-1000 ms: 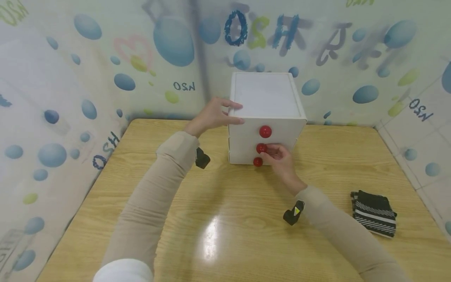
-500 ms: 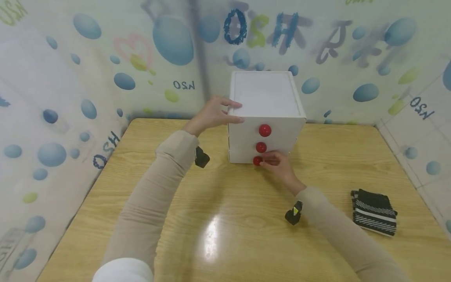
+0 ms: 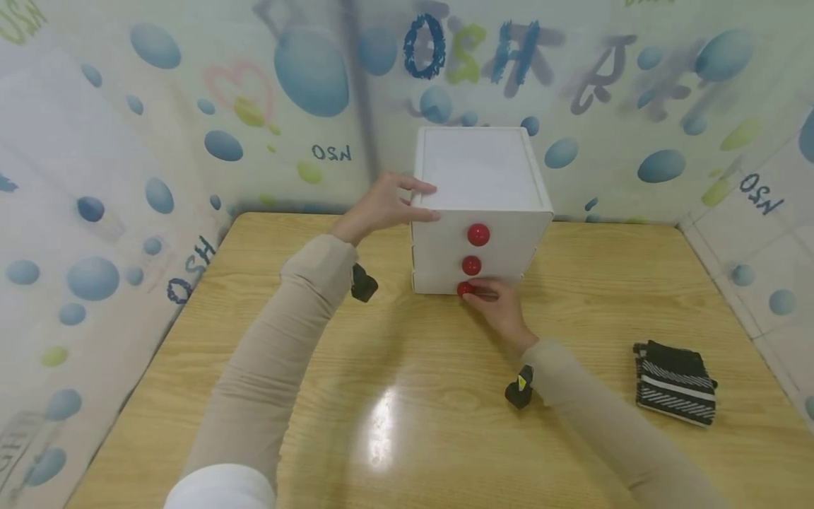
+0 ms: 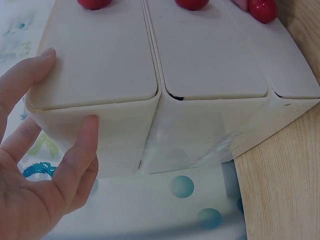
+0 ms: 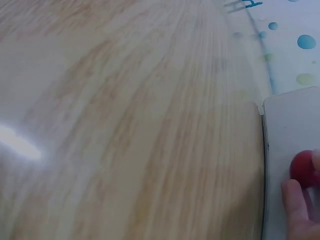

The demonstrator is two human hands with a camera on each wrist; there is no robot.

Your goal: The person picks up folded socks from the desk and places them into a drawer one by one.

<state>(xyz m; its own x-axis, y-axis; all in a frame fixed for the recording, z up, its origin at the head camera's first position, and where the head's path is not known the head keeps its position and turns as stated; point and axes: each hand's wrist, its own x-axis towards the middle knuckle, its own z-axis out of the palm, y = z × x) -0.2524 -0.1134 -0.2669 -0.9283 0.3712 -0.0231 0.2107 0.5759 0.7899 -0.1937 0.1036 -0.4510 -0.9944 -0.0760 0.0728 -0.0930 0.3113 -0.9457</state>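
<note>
A white drawer cabinet [image 3: 483, 170] with three red ball knobs down its front stands at the back of the table. My left hand [image 3: 384, 205] holds its upper left front corner, the thumb at the front edge and a finger over the top. The left wrist view shows another fingertip [image 4: 90, 122] against the cabinet's side. With my right hand [image 3: 505, 307] I pinch the bottom knob [image 3: 465, 288] between thumb and fingers; this knob [image 5: 302, 169] also shows in the right wrist view. Above it are the middle knob [image 3: 471, 265] and the top knob [image 3: 478, 235]. All drawers look closed.
A folded black-and-white striped cloth [image 3: 675, 385] lies on the right of the wooden table [image 3: 432, 438]. Patterned walls [image 3: 305, 177] rise close behind the cabinet and along both sides.
My right hand has moved down from the middle knob to the bottom knob and taken hold of it. The left hand stays at the cabinet's corner.
</note>
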